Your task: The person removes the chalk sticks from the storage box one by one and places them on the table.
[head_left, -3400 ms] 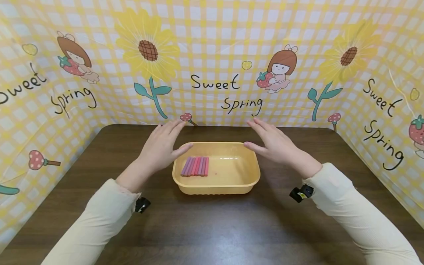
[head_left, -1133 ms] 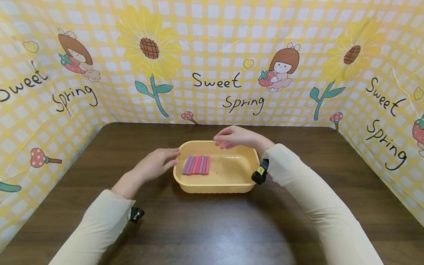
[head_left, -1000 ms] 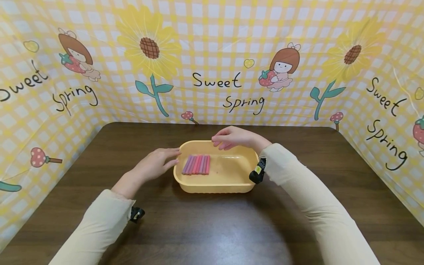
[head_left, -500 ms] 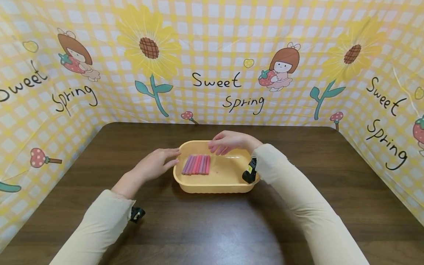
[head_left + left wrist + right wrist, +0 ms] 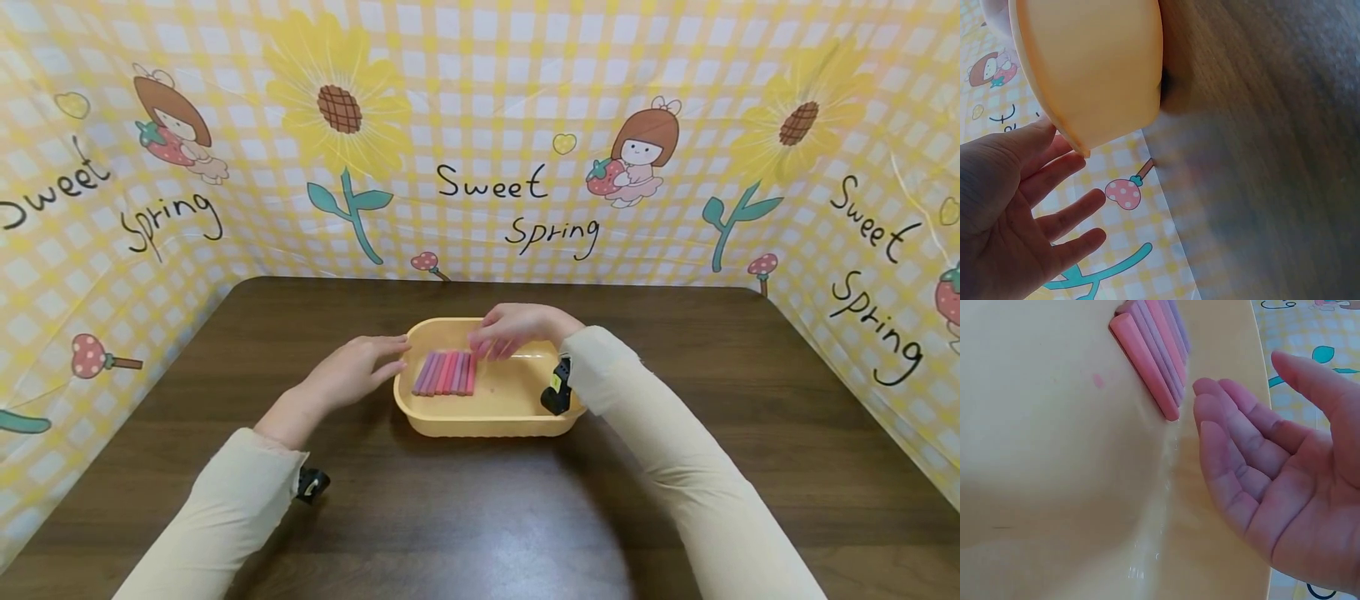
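The left hand [image 5: 339,377], fingers relaxed, touches a smooth, round-cornered tray [image 5: 491,427], while slim, matte sticks [image 5: 444,373] inside lie just beside the right hand [image 5: 521,327], its fingers empty, loosely curved.

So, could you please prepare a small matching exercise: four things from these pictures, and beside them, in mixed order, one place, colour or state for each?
Column one
1. sticks
2. tray
3. left hand
4. right hand

Column two
A. over the tray, holding nothing
B. pale yellow, standing on the table
C. by the rim at the tray's left end
D. pink and purple, lying side by side

Right pairs: 1-D, 2-B, 3-C, 4-A
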Motion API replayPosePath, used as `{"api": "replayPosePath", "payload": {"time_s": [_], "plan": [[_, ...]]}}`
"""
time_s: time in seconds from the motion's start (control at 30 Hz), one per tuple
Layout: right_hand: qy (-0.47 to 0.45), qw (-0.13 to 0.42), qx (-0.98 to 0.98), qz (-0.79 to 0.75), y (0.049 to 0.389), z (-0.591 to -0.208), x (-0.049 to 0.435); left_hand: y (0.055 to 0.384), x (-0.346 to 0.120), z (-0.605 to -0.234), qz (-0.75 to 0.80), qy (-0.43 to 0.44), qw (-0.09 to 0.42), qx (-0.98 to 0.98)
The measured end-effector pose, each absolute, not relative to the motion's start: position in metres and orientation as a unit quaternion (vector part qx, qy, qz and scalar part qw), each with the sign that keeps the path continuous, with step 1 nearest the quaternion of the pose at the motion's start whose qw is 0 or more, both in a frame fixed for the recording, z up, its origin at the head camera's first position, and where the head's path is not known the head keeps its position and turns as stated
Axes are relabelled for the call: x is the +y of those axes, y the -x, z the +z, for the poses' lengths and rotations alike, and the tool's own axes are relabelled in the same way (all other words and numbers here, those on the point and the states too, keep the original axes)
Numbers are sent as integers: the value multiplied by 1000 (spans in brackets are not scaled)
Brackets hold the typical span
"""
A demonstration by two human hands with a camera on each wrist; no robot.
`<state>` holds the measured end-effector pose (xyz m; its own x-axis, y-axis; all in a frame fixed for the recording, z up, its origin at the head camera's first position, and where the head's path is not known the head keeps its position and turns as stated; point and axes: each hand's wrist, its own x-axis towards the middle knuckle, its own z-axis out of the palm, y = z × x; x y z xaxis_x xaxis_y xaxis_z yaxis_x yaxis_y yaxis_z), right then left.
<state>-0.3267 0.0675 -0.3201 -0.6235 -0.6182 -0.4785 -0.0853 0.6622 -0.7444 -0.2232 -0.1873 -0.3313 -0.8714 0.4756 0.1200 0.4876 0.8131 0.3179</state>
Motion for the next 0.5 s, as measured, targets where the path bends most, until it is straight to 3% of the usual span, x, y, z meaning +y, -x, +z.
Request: {"api": "replayPosePath", "payload": {"time_s": [0.5], "plan": [[212, 418, 837, -281, 330, -335, 59, 224, -188, -332, -173, 256, 20, -951]]}}
